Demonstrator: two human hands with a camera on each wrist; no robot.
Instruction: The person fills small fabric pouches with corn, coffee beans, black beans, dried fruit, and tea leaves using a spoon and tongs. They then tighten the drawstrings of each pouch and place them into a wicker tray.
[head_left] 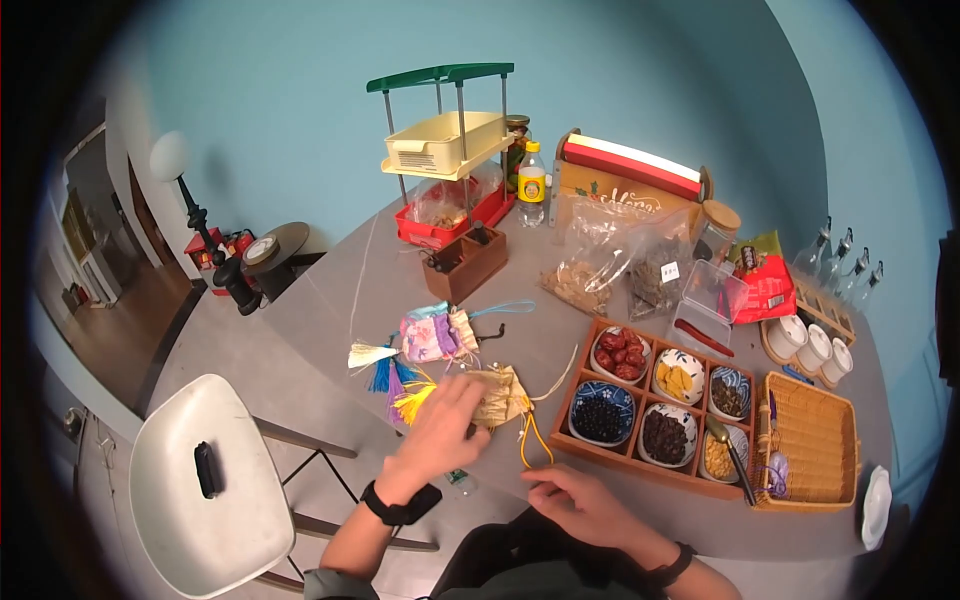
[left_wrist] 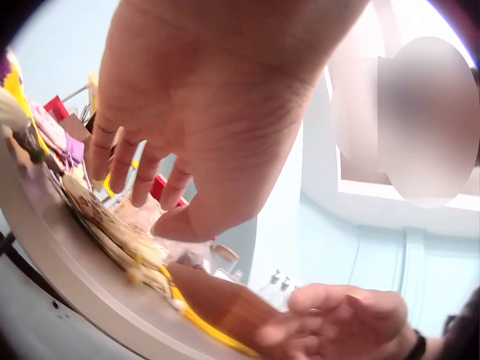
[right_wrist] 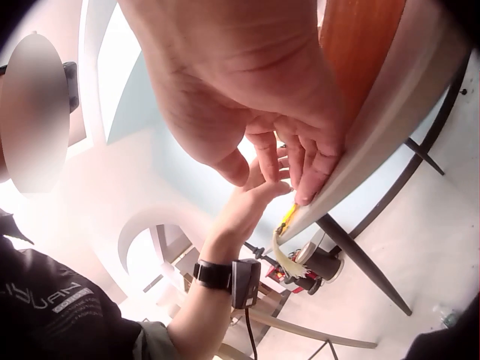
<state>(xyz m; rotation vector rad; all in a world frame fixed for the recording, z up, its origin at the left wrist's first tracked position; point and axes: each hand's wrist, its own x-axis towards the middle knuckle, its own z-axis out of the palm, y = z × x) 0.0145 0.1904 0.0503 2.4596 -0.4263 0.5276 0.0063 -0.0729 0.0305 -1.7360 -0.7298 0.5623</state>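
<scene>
A gold drawstring pouch (head_left: 500, 397) with a yellow tassel (head_left: 412, 402) lies near the table's front edge. My left hand (head_left: 440, 425) hovers over its left part, palm down with the fingers loosely extended, hiding some of it. From the pouch's right end a yellow cord (head_left: 537, 440) loops toward me. My right hand (head_left: 585, 508) is at the table edge by the cord's near end, its fingers relaxed and slightly bent. In the right wrist view its fingertips (right_wrist: 301, 199) come right up to the yellow cord. Behind the gold pouch lie a pink-purple pouch (head_left: 428, 335) and several tassels.
A divided wooden box (head_left: 640, 474) with bowls of dates and other dried foods sits to the right, a spoon (head_left: 732, 460) across it. Beyond it is a wicker basket (head_left: 850, 450). Behind stand a small wooden caddy (head_left: 468, 270), plastic bags (head_left: 585, 255) and a tiered stand (head_left: 445, 75).
</scene>
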